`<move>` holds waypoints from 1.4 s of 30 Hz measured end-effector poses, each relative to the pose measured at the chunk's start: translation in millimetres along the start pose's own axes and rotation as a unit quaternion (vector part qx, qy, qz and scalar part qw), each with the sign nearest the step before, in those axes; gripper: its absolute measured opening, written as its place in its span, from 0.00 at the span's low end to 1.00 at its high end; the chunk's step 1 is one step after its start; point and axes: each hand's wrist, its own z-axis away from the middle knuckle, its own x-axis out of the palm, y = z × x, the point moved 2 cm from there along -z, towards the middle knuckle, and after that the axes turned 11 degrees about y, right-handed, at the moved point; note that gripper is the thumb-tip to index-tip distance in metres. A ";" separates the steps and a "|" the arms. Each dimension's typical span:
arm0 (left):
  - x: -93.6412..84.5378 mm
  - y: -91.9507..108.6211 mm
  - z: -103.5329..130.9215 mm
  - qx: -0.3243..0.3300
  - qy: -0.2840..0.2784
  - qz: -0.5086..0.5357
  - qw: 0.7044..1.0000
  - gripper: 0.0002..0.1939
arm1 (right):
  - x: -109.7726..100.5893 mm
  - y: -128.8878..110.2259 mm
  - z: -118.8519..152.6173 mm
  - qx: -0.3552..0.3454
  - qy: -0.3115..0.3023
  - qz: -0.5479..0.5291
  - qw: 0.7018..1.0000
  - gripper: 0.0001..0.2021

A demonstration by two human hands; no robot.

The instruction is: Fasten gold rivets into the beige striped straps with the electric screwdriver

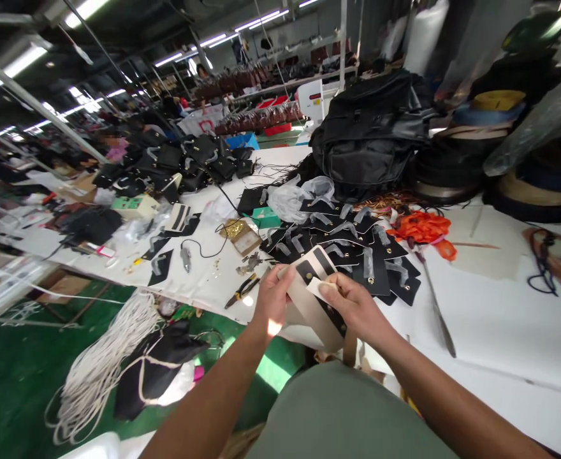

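Over the table's front edge I hold up a beige panel (312, 310) with black bands and round metal studs. My left hand (275, 296) grips its left edge, thumb on top. Between the thumb and fingers of my right hand (354, 303) is a small cream piece (316, 288), lying over the black band; whether it is joined to the panel I cannot tell. Pliers (241, 291) with yellow-and-black handles lie left of my left hand. Just beyond both hands spread several black flat pieces (373, 264) with plastic-wrapped metal fittings.
An open cardboard box (240, 236) holds small gold parts. Orange material (421, 228) and a long metal tool (437, 306) lie to the right. A large black bag (373, 131) stands behind the flat pieces. White cord (113, 357) hangs off the table's left front.
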 end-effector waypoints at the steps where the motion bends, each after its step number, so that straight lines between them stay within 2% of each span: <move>1: 1.6 -0.7 6.0 -0.010 -0.005 0.018 1.000 0.22 | 1.1 0.8 0.9 -0.004 -0.001 -0.001 1.000 0.19; 9: 16.4 1.3 35.8 -0.036 -0.049 0.088 0.994 0.17 | -5.8 2.5 8.3 -0.014 0.042 -0.036 0.998 0.20; 15: 32.1 2.9 45.3 -0.014 -0.085 0.028 0.996 0.19 | -15.6 0.2 10.5 -0.023 0.098 -0.021 0.995 0.18; 18: 42.1 3.1 48.1 0.030 -0.055 -0.037 0.997 0.28 | -17.1 0.0 11.5 -0.034 0.116 0.006 0.993 0.17; 21: 46.7 -0.8 48.4 0.065 -0.002 -0.071 0.995 0.23 | -16.9 0.7 13.8 -0.042 0.115 0.040 0.992 0.17; 24: 43.8 -6.3 47.7 0.124 0.021 -0.123 0.984 0.19 | -16.7 -0.4 16.3 -0.037 0.085 0.071 0.993 0.19; 28: 36.2 -10.3 50.3 0.220 0.033 -0.192 0.956 0.15 | -16.0 -4.3 14.6 -0.058 0.024 0.115 0.991 0.22; 32: 33.8 -12.9 53.9 0.258 0.042 -0.208 0.942 0.11 | -12.4 -5.9 11.1 -0.116 0.009 0.169 0.979 0.21; 35: 31.1 -15.5 44.0 0.241 0.046 -0.212 0.946 0.10 | -3.0 -13.7 22.3 -0.192 0.008 0.245 0.950 0.20; 36: 28.0 -16.5 36.5 0.223 0.058 -0.205 0.951 0.10 | 2.8 -17.9 30.1 -0.219 -0.022 0.258 0.941 0.19; 39: 10.9 -18.1 7.0 0.157 0.131 -0.129 0.970 0.12 | 21.9 -28.9 57.2 -0.283 -0.176 0.254 0.908 0.18; 40: 4.2 -18.0 -2.4 0.142 0.147 -0.098 0.974 0.14 | 25.1 -30.1 62.9 -0.287 -0.204 0.239 0.905 0.18; 41: -1.9 -17.6 -10.2 0.132 0.148 -0.077 0.977 0.16 | 25.0 -29.2 64.5 -0.276 -0.198 0.217 0.915 0.17; 42: -6.9 -17.2 -16.0 0.120 0.140 -0.057 0.981 0.18 | 21.2 -26.1 62.1 -0.250 -0.159 0.193 0.935 0.18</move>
